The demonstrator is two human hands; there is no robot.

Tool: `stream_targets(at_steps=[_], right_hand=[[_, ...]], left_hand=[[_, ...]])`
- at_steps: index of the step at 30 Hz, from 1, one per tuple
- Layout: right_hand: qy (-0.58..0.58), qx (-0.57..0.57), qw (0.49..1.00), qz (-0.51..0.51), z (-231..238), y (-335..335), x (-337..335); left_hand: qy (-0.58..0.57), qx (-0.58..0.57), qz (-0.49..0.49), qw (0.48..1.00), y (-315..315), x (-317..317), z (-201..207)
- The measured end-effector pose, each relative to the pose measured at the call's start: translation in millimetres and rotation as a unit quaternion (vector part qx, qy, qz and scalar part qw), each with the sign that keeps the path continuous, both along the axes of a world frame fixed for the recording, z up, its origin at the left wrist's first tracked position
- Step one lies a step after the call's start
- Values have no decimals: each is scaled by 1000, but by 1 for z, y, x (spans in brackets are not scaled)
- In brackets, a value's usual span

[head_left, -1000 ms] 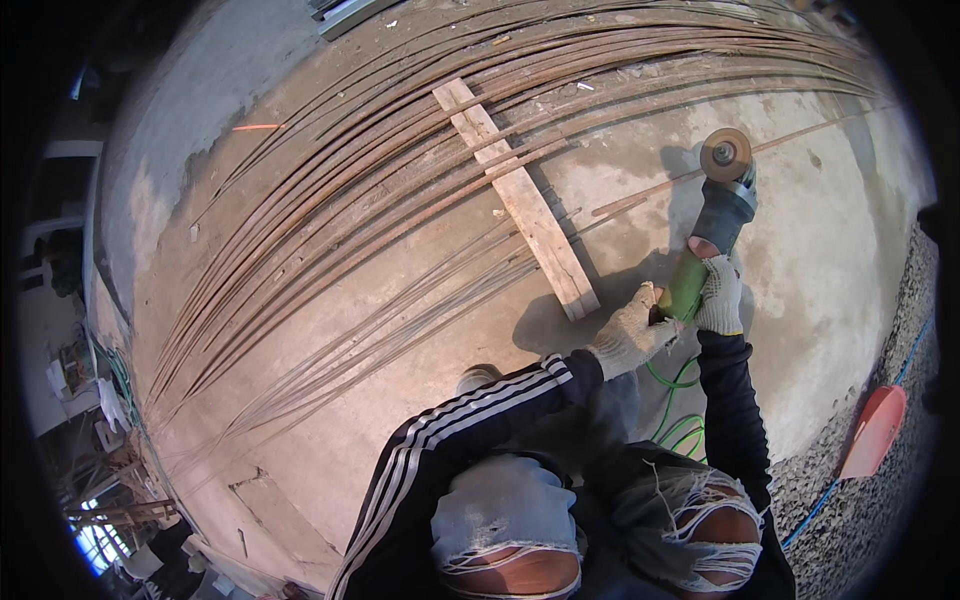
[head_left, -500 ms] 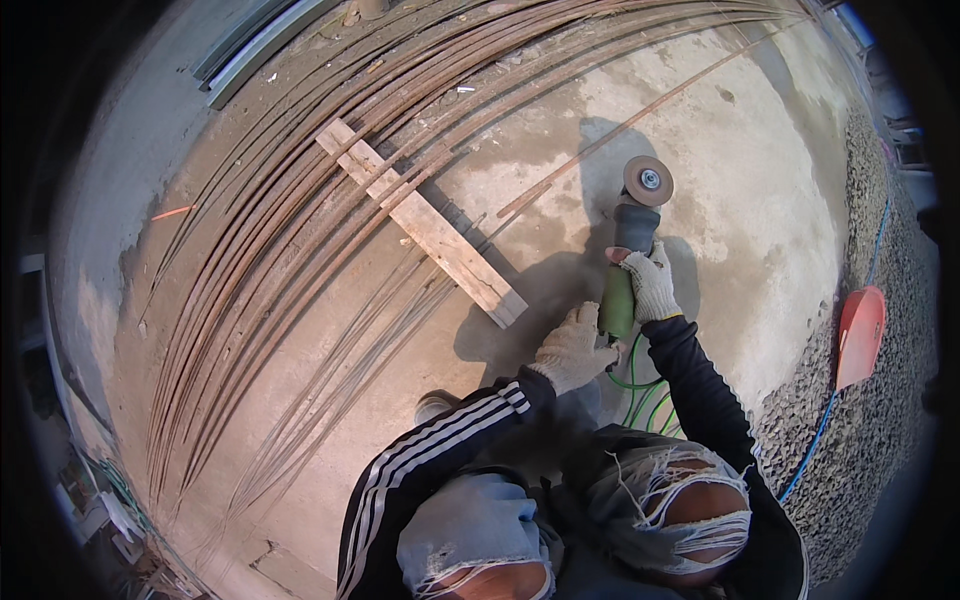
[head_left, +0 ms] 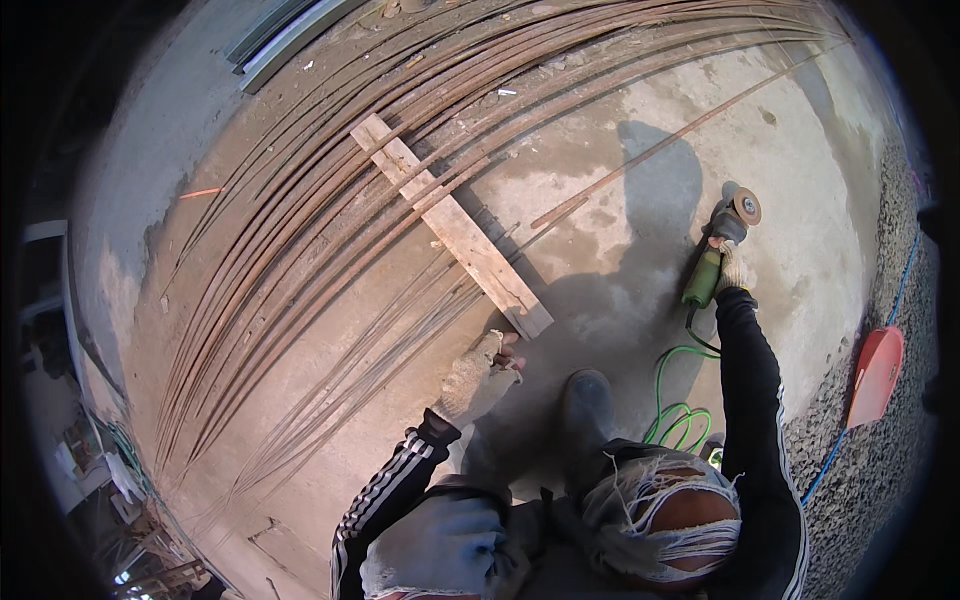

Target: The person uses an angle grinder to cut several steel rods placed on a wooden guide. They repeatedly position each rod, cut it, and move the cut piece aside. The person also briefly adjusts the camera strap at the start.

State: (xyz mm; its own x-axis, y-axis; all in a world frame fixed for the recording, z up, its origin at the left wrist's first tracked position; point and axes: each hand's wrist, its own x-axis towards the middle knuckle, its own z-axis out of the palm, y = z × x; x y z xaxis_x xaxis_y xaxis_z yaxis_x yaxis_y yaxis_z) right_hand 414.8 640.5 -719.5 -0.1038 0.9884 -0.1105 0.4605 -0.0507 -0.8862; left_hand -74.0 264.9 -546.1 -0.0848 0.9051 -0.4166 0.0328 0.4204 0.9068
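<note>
My right hand [head_left: 734,268], in a pale knitted glove, grips a green angle grinder [head_left: 704,277] out to the right, low over the concrete. The grinder's brown disc [head_left: 747,206] points away from me, and a green cord [head_left: 662,376] trails from its rear end towards my feet. My left hand [head_left: 476,378], in a similar glove with fingertips showing, is just short of the near end of a wooden plank [head_left: 465,240]. Its fingers are loosely bent and apart, with nothing visible in them. Long rusty steel bars [head_left: 300,230] lie across the plank.
Thinner rods [head_left: 375,345] lie on the floor left of my left hand. One single bar [head_left: 680,135] runs towards the far right. A red shovel blade [head_left: 876,375] with a blue handle rests on gravel [head_left: 850,500] at the right. Grey metal profiles [head_left: 295,45] lie far left.
My left hand has come off the grinder and moved left towards the plank's near end. My right hand has carried the grinder to the right and lower, and its disc has tilted.
</note>
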Motion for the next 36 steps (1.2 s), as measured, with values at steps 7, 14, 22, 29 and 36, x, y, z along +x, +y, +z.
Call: stream_targets(at_steps=[7,14,22,29,36], right_hand=[[-74,3,996,-58,-78,32,78],[10,-136,987,-85,-17,17,46],[-316,62,942,-94,86,-13,-79],[-221,147,945,193,182,-105,-264],[14,224,846,483,253,-166,-423]], left_hand=[[40,2,195,980,-27,-60,13],[150,59,429,889,-27,-135,-11],[-185,47,753,630,-10,-209,-51],[-235,84,800,545,-9,-232,-52],[-266,148,769,562,-16,-232,14]])
